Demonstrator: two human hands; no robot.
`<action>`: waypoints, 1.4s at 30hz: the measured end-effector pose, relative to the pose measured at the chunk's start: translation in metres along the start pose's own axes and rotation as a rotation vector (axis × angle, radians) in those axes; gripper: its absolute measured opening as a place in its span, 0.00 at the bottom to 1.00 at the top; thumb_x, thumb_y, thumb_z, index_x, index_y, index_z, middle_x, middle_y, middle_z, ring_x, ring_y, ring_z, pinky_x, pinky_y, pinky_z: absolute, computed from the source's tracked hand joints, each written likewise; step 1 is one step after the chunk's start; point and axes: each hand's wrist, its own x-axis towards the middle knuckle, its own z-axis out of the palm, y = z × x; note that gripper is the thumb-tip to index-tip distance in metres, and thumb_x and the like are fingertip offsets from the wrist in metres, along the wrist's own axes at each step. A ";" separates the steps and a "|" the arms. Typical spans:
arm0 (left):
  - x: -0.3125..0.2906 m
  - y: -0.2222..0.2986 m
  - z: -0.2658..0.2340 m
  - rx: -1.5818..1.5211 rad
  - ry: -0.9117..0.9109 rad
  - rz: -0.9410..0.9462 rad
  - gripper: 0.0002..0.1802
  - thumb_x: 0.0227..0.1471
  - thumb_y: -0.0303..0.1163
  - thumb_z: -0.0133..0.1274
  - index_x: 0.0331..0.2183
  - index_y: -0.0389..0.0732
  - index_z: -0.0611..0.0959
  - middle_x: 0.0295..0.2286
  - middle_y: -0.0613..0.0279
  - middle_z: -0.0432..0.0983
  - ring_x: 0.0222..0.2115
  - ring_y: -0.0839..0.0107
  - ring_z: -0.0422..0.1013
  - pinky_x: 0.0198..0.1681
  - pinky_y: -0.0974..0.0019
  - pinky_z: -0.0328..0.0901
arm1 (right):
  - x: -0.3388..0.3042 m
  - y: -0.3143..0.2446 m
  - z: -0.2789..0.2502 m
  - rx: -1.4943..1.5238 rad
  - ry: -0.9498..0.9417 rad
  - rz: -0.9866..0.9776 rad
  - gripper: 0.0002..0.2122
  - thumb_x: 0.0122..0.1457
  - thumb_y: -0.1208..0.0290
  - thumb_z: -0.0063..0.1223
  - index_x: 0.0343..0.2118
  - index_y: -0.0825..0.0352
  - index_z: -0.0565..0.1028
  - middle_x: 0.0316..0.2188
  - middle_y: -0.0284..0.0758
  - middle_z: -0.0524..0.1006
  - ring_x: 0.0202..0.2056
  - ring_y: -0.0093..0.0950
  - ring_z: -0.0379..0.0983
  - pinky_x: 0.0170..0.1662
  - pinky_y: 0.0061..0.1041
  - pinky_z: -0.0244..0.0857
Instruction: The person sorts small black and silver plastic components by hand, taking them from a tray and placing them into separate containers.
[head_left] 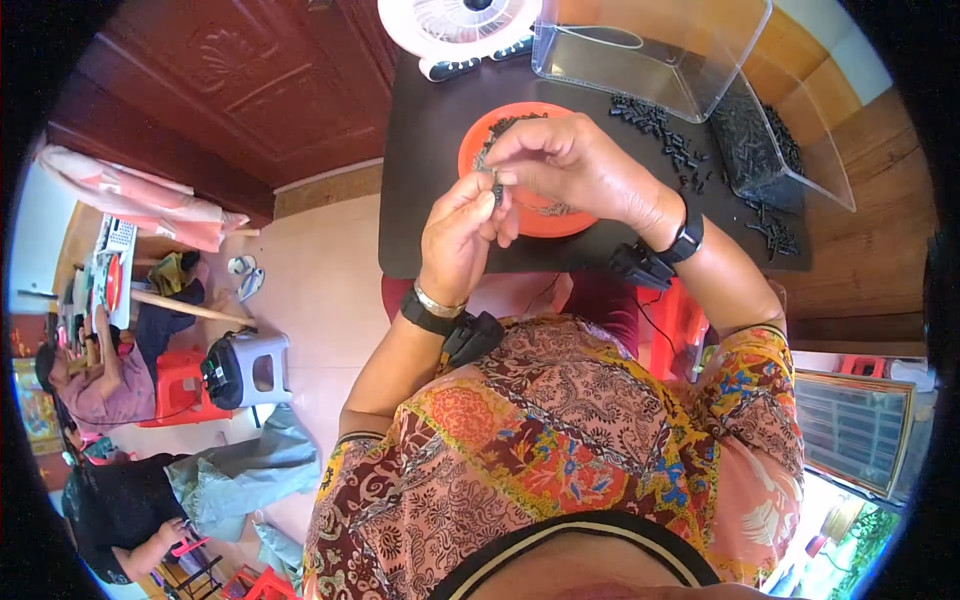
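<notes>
My left hand (455, 240) is closed, with a small black cylindrical piece (498, 194) pinched between thumb and fingers. Just above it, my right hand (580, 170) pinches with thumb and forefinger at the top end of that piece; whatever tiny thing lies between those fingertips is too small to name. Both hands are over a round orange plate (555, 226) on the dark table (425, 190). Inside the plate are small black pieces (515, 124) and tiny greyish bits, partly hidden by my hands.
Loose black pieces (660, 132) lie scattered right of the plate. Behind them stands a clear plastic bin (610, 80), and at the right another clear container (745, 165) with black pieces. A white fan (455, 45) stands at the back. Two other people sit at far left, near stools (262, 360).
</notes>
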 end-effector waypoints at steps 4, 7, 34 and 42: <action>-0.001 -0.003 -0.004 -0.063 -0.001 0.012 0.14 0.57 0.37 0.46 0.38 0.36 0.72 0.27 0.65 0.67 0.25 0.71 0.65 0.27 0.72 0.59 | -0.001 0.012 0.012 0.120 0.113 -0.058 0.03 0.53 0.77 0.54 0.31 0.68 0.75 0.25 0.33 0.78 0.27 0.22 0.75 0.31 0.21 0.68; -0.003 -0.002 -0.002 -0.091 0.078 -0.058 0.13 0.56 0.37 0.47 0.39 0.37 0.72 0.26 0.65 0.71 0.25 0.73 0.67 0.29 0.73 0.61 | -0.007 0.004 0.012 -0.302 0.197 -0.230 0.10 0.43 0.73 0.60 0.30 0.66 0.74 0.24 0.38 0.74 0.29 0.36 0.73 0.33 0.31 0.67; -0.004 -0.016 0.014 0.065 0.168 -0.038 0.12 0.57 0.34 0.43 0.37 0.34 0.73 0.26 0.64 0.71 0.24 0.76 0.67 0.28 0.74 0.61 | -0.029 0.019 0.025 -0.784 0.321 -0.388 0.08 0.44 0.67 0.57 0.22 0.64 0.71 0.22 0.34 0.69 0.27 0.33 0.68 0.32 0.30 0.65; 0.001 -0.006 -0.009 0.147 0.171 0.018 0.13 0.60 0.36 0.41 0.37 0.35 0.73 0.26 0.62 0.68 0.22 0.74 0.65 0.25 0.73 0.59 | -0.096 0.008 -0.143 -1.339 0.874 0.073 0.11 0.48 0.68 0.54 0.35 0.65 0.77 0.31 0.40 0.78 0.36 0.41 0.73 0.41 0.36 0.68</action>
